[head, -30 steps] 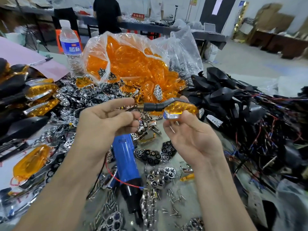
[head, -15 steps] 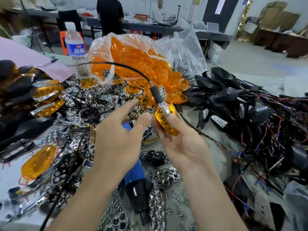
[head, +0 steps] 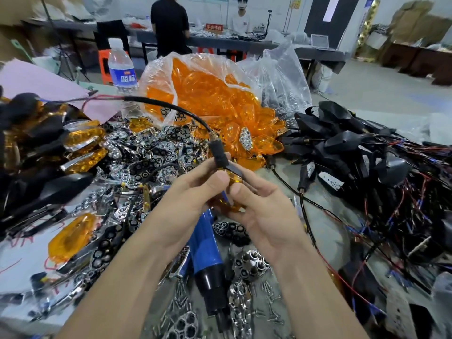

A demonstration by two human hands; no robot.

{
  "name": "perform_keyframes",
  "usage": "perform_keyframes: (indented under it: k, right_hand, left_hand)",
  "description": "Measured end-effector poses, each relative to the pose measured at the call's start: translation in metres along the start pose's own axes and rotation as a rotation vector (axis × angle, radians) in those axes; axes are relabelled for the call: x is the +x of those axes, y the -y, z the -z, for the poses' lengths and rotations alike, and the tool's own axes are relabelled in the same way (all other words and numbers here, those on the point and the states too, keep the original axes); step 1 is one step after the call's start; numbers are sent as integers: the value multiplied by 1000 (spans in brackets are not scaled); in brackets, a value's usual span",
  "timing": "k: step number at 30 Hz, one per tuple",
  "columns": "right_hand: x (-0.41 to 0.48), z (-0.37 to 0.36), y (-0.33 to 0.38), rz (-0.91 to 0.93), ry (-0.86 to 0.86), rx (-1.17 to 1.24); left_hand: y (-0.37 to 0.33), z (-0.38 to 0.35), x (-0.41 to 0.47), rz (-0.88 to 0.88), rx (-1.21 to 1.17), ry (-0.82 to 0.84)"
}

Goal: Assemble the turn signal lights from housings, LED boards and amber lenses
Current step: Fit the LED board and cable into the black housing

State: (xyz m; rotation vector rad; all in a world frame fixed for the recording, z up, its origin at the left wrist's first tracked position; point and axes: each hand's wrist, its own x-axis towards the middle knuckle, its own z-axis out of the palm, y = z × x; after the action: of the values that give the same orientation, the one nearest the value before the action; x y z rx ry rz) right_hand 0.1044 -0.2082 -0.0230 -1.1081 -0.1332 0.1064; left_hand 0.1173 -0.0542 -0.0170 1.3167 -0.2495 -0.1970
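Both hands hold one turn signal light [head: 231, 176] above the table's middle; its black stem points up and its black cable arcs away to the left. My left hand [head: 188, 194] grips it from the left with fingers and thumb. From the right, my right hand [head: 261, 206] curls round its amber lens side. A clear bag of amber lenses [head: 208, 94] lies behind. Chrome LED boards [head: 151, 152] are heaped at centre left. Black housings with wires [head: 347, 143] pile up on the right. Finished amber lights [head: 80, 140] are stacked at the left.
A blue and black electric screwdriver [head: 208, 255] lies under my hands, with loose screws [head: 266, 304] around its tip. A water bottle [head: 121, 69] stands at the back left. Two people [head: 171, 25] are at a far table.
The light has been turned in my hands so its stem points up and the cable swings out to the left. My left hand has closed round it again.
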Motion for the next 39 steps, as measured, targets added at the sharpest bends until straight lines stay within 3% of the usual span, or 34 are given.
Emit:
perform_keyframes:
  k: [3,17,28,39]
  right_hand:
    - [1,-4,-5,7,6,61]
    - [0,-17,-19,10,-99,227]
    - [-1,-12,-3,59,-20,-143]
    - [-1,-13,-7,135,2,78]
  left_hand:
    - [0,-3,-1,51,-34,26]
    - [-5,-9,-1,82,-97,-157]
    - [-6,-2,-2,-66,17,-16]
    - [-5,-2,-5,-139,18,65]
